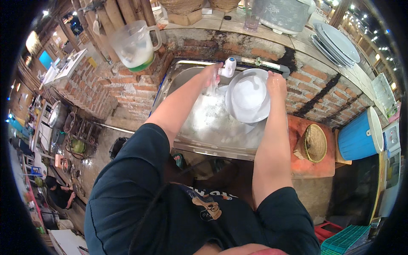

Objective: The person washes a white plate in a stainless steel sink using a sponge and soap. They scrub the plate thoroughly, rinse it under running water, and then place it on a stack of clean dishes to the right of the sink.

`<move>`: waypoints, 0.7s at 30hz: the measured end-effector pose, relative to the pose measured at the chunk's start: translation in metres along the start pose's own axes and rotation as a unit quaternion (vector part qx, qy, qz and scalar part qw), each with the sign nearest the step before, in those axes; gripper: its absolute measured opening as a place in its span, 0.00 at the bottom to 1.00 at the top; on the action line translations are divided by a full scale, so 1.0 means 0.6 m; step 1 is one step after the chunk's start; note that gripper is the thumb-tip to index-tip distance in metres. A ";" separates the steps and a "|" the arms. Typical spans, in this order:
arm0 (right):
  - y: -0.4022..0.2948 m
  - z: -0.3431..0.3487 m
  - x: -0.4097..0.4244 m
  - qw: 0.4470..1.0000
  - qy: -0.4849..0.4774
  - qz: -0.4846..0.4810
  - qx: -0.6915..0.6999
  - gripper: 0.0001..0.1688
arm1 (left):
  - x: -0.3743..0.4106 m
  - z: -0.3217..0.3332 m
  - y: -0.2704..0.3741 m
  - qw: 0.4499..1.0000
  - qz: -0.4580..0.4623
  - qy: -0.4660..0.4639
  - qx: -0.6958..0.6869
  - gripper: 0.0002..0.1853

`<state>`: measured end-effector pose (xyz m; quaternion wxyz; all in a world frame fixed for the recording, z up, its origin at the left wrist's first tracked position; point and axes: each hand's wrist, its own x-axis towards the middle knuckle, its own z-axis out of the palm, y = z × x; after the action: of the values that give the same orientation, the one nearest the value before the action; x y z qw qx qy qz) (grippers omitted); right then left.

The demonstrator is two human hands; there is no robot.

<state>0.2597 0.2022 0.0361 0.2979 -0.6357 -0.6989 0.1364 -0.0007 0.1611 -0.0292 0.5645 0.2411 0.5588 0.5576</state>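
My right hand [276, 84] grips the right rim of a pale, round dish [249, 95], which looks like a plate or shallow bowl. The dish is tilted over the right side of a stainless steel sink [216, 140]. Under it, the edge of another pale dish [252, 127] shows. At the white tap [228, 67], my left hand [211, 75] is just left of the spout, in what looks like running water. Its fingers are partly hidden, so their grip is unclear. Suds [207, 110] lie on the wet sink bottom.
A plastic jug [134, 44] stands on the brick ledge at left. Behind the sink are a brick wall, a rice cooker [283, 16] and stacked plates [336, 44]. At right sit a woven basket [315, 143] and a blue bucket [357, 135]. A person [59, 193] is far left.
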 end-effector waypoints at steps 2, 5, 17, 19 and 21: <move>0.002 0.008 0.009 1.000 -0.002 -0.009 0.014 0.24 | 0.019 -0.003 0.004 0.995 -0.055 -0.086 -0.018 0.19; 0.010 0.018 0.017 1.000 -0.010 -0.021 0.015 0.24 | 0.021 -0.012 -0.003 0.965 -0.084 -0.232 -0.088 0.11; -0.025 0.122 -0.006 0.984 -0.142 -0.028 0.101 0.28 | -0.039 -0.131 -0.050 0.966 0.000 0.075 0.246 0.11; -0.012 0.156 -0.002 0.981 -0.157 0.004 0.117 0.29 | -0.105 -0.108 -0.029 0.979 -0.103 0.037 0.174 0.11; 0.013 0.238 0.014 0.938 -0.171 0.061 0.295 0.28 | -0.156 -0.105 -0.009 0.989 -0.096 0.051 0.098 0.10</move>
<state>0.1818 0.2387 -0.0787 0.3392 -0.5277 -0.6277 0.4610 -0.0325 0.0535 -0.0166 0.5599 0.2113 0.6595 0.4549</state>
